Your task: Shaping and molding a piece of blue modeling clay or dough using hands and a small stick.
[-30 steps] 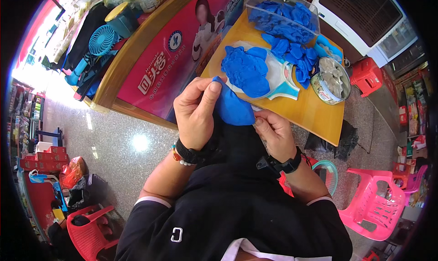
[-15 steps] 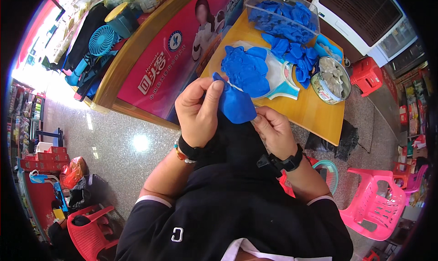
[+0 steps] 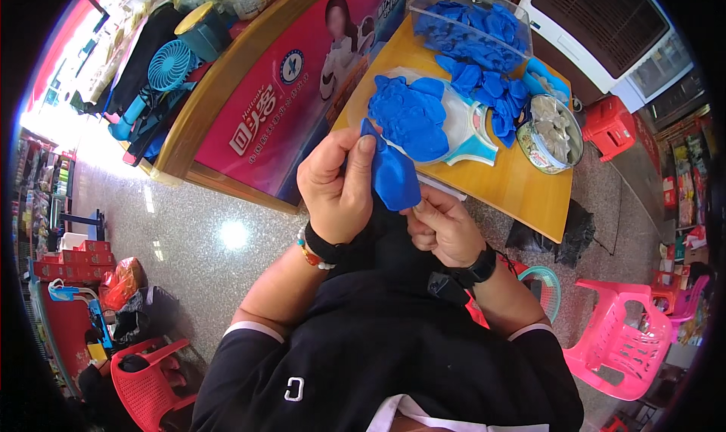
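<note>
A blue petal-shaped piece [image 3: 394,178], thin and soft-looking, hangs between my hands in front of my body. My left hand [image 3: 338,176] pinches its pointed upper end between thumb and fingers. At the lower right corner of the piece, my right hand [image 3: 446,226] has thumb and fingertips closed on its edge. Just beyond lies a heap of similar blue pieces [image 3: 408,118] on a pale round backing. Beside that heap is a white and turquoise flat item [image 3: 475,149]. More loose blue pieces [image 3: 491,88] spread over the table farther back.
The yellow wooden table [image 3: 529,201] carries a clear plastic bin [image 3: 473,39] full of blue pieces and a round tin [image 3: 550,133] holding greyish pieces. A counter with a pink printed panel [image 3: 261,126] borders the left. A pink plastic chair [image 3: 624,337] stands at right.
The blue piece now hangs more upright and looks narrower. My right hand has shifted left and slightly down with its corner; my left hand has moved slightly right.
</note>
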Action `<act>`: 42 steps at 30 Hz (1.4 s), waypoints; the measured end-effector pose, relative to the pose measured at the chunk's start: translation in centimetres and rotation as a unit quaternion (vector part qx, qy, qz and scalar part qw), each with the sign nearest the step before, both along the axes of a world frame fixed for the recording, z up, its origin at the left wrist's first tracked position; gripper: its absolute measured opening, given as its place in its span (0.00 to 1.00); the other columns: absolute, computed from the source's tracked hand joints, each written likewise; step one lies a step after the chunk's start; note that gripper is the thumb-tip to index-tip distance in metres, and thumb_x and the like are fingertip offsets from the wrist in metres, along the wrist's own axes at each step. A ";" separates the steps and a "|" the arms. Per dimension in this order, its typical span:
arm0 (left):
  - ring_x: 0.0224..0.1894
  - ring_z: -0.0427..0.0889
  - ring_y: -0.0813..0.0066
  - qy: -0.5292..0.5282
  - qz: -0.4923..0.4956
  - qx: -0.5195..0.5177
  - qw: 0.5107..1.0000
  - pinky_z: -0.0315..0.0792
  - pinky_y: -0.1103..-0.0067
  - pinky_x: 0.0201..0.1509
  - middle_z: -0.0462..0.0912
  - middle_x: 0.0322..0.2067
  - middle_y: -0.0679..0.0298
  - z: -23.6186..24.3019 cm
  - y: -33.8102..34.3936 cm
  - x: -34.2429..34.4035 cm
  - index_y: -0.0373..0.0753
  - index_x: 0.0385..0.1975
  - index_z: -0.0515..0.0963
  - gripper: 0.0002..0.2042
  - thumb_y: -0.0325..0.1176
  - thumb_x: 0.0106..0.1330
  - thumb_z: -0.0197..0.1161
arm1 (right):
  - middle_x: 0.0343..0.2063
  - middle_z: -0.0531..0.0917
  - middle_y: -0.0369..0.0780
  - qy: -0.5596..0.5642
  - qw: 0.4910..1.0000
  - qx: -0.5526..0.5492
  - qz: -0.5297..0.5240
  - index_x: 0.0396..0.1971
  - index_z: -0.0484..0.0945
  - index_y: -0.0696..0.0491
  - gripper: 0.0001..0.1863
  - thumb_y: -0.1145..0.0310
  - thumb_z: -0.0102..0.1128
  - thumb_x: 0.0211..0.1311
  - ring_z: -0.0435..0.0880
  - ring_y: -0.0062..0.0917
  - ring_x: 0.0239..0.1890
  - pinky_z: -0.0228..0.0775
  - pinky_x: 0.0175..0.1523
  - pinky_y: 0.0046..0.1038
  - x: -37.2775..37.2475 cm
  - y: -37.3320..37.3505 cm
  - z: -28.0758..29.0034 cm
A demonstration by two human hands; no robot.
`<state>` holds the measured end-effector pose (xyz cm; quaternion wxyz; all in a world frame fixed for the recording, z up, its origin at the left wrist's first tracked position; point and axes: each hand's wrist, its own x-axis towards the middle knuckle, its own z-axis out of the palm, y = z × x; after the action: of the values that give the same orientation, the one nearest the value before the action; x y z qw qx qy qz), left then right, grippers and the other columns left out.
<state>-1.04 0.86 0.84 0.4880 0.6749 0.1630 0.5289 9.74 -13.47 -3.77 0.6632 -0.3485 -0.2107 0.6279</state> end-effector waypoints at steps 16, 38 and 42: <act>0.21 0.73 0.86 0.110 -0.153 -0.183 0.965 0.68 0.89 0.26 0.80 0.29 0.66 2.7 1.2 -1.9 0.33 0.47 0.76 0.11 0.26 0.66 0.57 | 0.26 0.83 0.41 -0.578 0.766 0.043 -0.277 0.35 0.78 0.62 0.06 0.76 0.56 0.62 0.81 0.20 0.26 0.70 0.32 0.20 1.1 0.3 2.1; 0.23 0.76 0.83 -0.171 -0.217 -0.296 0.915 0.70 0.87 0.30 0.78 0.26 0.65 1.9 -0.5 0.1 0.33 0.36 0.75 0.07 0.30 0.70 0.53 | 0.16 0.64 0.27 -0.031 0.998 0.046 -0.018 0.36 0.75 0.56 0.11 0.64 0.49 0.69 0.58 0.09 0.16 0.47 0.21 0.15 -0.6 0.7 -0.4; 0.23 0.76 0.82 -0.123 -0.176 -0.175 0.961 0.71 0.87 0.29 0.75 0.26 0.66 1.7 -0.6 -0.5 0.32 0.35 0.74 0.05 0.28 0.69 0.54 | 0.17 0.69 0.29 -0.114 0.991 0.058 -0.043 0.37 0.76 0.57 0.09 0.66 0.52 0.68 0.63 0.10 0.18 0.53 0.24 0.15 -0.6 0.9 -0.4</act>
<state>-1.51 0.26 2.51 0.6998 0.5266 0.0703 0.4774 9.17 -12.60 -4.12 0.6803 -0.3876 -0.3055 0.5418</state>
